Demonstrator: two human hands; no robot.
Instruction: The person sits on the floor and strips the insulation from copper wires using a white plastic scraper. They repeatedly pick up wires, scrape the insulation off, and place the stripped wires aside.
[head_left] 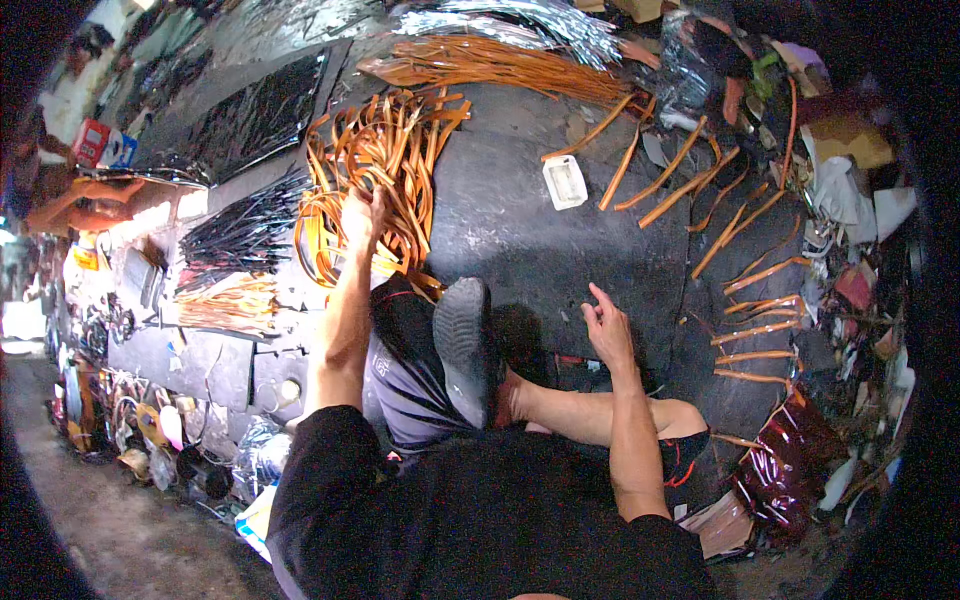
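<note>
My left hand [362, 212] is closed around a few strands in the tangled heap of orange straps [375, 170] on the dark work surface [520, 240]. My right hand [607, 325] hovers loosely curled, holding nothing. A small white tray [564, 182], seemingly empty, lies between the heap and the loose cut strips [700, 190]. My grey shoe [462, 345] sits between my arms.

The floor [540, 240] is dark grey and looks a bit shiny. A small white tray [564, 182] lies on it in the middle. Far off, shiny silver strips [520, 20] catch the light. On the left is a black sheet [240, 120]. On the right sits a messy heap of scraps [850, 170]. Near right lies a dark red bag [790, 465].
</note>
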